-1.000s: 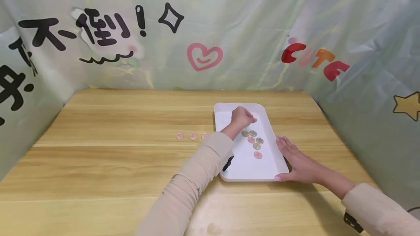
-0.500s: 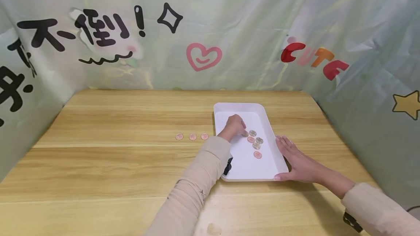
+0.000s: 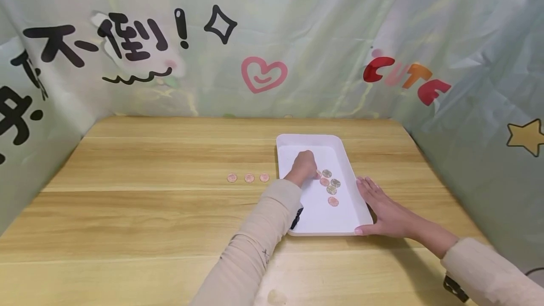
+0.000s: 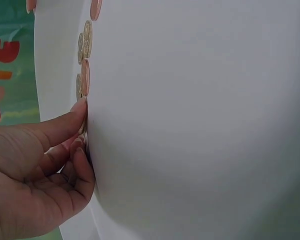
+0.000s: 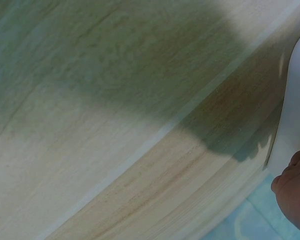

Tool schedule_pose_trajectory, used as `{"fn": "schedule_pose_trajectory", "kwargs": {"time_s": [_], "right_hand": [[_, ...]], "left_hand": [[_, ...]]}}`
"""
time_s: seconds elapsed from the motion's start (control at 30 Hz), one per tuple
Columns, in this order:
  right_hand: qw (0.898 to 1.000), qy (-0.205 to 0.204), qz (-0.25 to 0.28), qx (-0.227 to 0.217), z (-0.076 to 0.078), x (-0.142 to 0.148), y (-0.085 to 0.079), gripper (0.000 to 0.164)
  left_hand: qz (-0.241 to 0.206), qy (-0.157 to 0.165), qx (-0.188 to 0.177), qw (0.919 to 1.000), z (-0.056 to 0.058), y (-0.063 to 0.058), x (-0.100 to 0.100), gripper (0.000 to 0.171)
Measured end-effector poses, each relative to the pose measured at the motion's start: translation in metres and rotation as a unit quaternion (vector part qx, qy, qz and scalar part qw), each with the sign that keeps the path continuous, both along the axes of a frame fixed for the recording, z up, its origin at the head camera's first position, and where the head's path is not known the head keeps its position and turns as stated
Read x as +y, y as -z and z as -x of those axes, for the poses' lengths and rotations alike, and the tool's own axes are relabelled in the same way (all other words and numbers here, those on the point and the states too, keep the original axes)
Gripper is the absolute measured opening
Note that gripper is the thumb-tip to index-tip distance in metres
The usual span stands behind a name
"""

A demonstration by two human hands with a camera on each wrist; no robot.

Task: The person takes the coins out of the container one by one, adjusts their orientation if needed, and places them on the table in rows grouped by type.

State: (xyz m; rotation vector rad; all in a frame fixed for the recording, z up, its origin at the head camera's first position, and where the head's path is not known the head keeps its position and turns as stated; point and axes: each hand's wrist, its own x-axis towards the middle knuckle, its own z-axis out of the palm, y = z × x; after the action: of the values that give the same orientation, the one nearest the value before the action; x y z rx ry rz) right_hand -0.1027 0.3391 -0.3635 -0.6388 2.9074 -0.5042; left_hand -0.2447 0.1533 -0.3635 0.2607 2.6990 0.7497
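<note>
on the wooden table [image 3: 127, 223], three coppery coins [image 3: 249, 178] are laid in a row left of the white tray [image 3: 329, 221]. inside the tray, one coin [image 3: 319, 174] is pinched between thumb and fingers of the left hand [image 3: 303, 166]. to its right, five more coins [image 3: 325, 182] are scattered. the tray's right side is touched by the right hand [image 3: 388, 212], its thumb spread from its straight fingers.
</note>
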Motion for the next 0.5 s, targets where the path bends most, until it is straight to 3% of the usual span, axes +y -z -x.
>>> {"fn": "schedule_pose_trajectory", "kwargs": {"time_s": [0.17, 0.23, 0.3, 0.4, 0.43, 0.5], "right_hand": [[1.000, -0.005, -0.003, 0.009, 0.001, 0.000, 0.000, 0.114], [1.000, -0.006, -0.004, 0.012, 0.001, 0.000, 0.000, 0.115], [1.000, -0.007, -0.005, 0.015, 0.001, 0.000, 0.000, 0.115], [1.000, -0.007, -0.005, 0.012, 0.000, 0.000, 0.000, 0.115], [1.000, -0.006, -0.004, 0.011, 0.000, 0.000, -0.001, 0.115], [1.000, -0.005, -0.003, 0.009, -0.001, -0.001, -0.001, 0.114]], "left_hand": [[-0.015, -0.020, -0.004, 0.9997, 0.002, 0.000, 0.001, 0.041], [-0.018, -0.024, -0.018, 0.9994, 0.008, 0.004, 0.004, 0.039], [-0.012, -0.028, -0.018, 0.9994, 0.017, 0.012, 0.009, 0.040], [-0.005, -0.020, 0.006, 0.9998, 0.045, 0.049, 0.026, 0.044], [-0.006, -0.019, 0.005, 0.9998, 0.049, 0.053, 0.029, 0.045], [-0.012, -0.017, 0.010, 0.9997, 0.048, 0.047, 0.030, 0.046]]}}
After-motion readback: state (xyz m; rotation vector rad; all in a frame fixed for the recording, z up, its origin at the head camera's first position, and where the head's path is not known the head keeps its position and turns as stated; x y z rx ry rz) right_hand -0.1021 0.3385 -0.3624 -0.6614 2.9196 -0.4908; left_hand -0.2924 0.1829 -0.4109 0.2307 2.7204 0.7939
